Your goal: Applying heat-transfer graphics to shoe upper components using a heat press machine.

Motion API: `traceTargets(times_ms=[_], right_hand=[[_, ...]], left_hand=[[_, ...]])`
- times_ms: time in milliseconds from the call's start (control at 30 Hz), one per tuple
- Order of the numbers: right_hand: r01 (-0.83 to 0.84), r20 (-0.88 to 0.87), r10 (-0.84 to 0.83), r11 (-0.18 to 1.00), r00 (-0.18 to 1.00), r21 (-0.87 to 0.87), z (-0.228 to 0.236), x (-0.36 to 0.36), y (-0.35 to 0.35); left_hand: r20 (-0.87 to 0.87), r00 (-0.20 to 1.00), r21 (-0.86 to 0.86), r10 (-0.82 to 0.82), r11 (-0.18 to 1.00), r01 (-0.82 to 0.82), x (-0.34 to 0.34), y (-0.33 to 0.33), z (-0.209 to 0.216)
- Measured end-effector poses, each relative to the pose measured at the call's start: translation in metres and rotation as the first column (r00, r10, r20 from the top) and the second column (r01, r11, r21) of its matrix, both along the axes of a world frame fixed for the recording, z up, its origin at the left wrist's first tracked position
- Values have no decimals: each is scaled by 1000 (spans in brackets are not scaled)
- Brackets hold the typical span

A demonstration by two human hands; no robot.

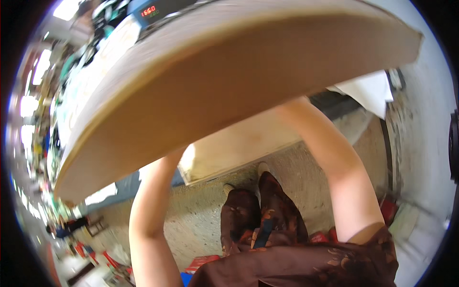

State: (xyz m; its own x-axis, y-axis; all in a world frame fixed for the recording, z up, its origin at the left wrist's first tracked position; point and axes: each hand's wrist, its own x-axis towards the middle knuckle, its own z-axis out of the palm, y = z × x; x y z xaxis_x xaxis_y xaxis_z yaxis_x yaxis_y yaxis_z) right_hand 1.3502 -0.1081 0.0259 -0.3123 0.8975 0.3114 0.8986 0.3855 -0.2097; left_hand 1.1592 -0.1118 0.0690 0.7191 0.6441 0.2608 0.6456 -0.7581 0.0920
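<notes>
A large, flat tan piece, like a board or the side of a big carton, stretches across the upper view, close to me. Its paler upper face is smeared by motion. Both my arms reach up to its lower edge. My left hand goes out of sight behind that edge, left of the middle. Further right, my right hand is hidden there too, with only the wrist end showing. The fingers of both are covered. Beneath lies a pale wooden panel or shallow box, its near corner by my left wrist.
A blue device with a lit red display stands at the far left. White sheets hang at the right, near a pale wall. Red items lie on the concrete floor by my legs. Another person is far left.
</notes>
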Motion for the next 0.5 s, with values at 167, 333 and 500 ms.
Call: traceTargets(times_ms=[167,333,500], right_hand=[[-316,-680,135,937,720,-148,6,-15,-24],[-562,-953,-164,776,256,-285,28,-97,-24],[-524,-838,-312,669,447,-528,47,-223,24]], left_hand=[[152,960,-171,236,963,-209,-95,4,8],[230,791,-736,567,633,-240,-160,21,17],[245,292,-949,925,290,-125,-283,63,-44]])
